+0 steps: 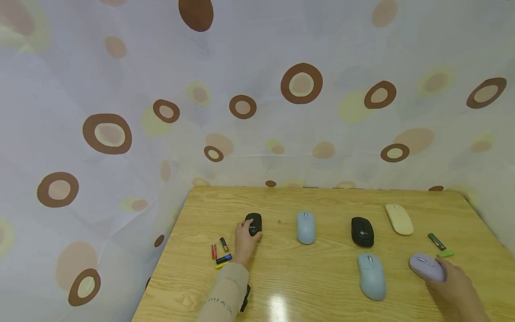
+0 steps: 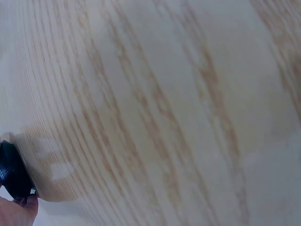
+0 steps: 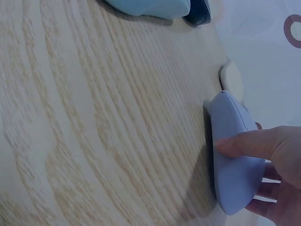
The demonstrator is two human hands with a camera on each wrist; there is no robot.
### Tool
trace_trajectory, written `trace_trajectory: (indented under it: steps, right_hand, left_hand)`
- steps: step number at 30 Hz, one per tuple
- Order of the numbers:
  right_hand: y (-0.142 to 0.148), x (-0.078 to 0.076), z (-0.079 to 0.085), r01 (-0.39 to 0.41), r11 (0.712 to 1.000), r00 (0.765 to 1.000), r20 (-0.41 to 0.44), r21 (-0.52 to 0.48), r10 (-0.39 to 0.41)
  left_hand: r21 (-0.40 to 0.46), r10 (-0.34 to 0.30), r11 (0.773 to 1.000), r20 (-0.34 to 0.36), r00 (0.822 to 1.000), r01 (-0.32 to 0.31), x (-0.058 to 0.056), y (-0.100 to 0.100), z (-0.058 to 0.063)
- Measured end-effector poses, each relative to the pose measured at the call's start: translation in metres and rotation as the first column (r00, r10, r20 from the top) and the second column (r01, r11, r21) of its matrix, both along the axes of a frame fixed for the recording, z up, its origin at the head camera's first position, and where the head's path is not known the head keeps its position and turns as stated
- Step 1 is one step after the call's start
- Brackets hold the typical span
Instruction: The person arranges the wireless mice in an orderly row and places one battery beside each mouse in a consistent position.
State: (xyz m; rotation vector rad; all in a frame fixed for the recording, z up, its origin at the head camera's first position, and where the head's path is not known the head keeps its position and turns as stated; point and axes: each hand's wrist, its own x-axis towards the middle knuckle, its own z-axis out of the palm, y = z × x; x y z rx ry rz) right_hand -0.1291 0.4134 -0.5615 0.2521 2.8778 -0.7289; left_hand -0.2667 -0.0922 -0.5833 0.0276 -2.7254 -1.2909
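On the left side of the table, my left hand (image 1: 243, 245) grips a black computer mouse (image 1: 255, 219), thumb along its right side and fingers over its left. In the left wrist view only the edge of that black mouse (image 2: 14, 172) and part of the hand (image 2: 18, 212) show at the lower left. At the right, my right hand (image 1: 454, 284) holds a purple mouse (image 1: 425, 266), which sits turned at an angle. The right wrist view has the thumb pressed on one flank of the purple mouse (image 3: 233, 181), with the other fingers round the far side.
Between the hands lie a light blue mouse (image 1: 306, 228), another black mouse (image 1: 362, 232), a grey-blue mouse (image 1: 372, 277) and a cream mouse (image 1: 399, 219). Several small batteries (image 1: 223, 259) lie left of my left hand. A dark green battery (image 1: 436, 241) and a light green one (image 1: 445, 254) lie behind the purple mouse.
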Motion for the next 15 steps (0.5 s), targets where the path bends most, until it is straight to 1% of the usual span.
trace_trajectory:
  steps: [3,7,12,15]
  right_hand:
    - [-0.006,-0.001,0.007,0.01,1.0,1.0,-0.014,0.002,-0.009]
    - [-0.023,-0.008,0.023,0.028,0.999,1.0,-0.012,-0.02,-0.029]
    - [-0.061,-0.019,0.052,0.052,0.995,0.998,0.032,-0.089,-0.05]
    - [-0.089,-0.024,0.066,0.066,0.99,0.997,0.049,-0.129,-0.06]
  left_hand:
    - [0.018,0.001,1.0,0.009,1.0,-0.001,0.0,0.001,0.0]
    - [0.026,0.004,1.0,0.014,1.0,-0.004,0.0,0.001,0.001]
    - [0.016,0.007,1.0,0.01,1.0,-0.007,-0.001,0.001,0.0]
    - [0.015,0.008,1.0,0.009,1.0,-0.008,-0.001,0.001,-0.001]
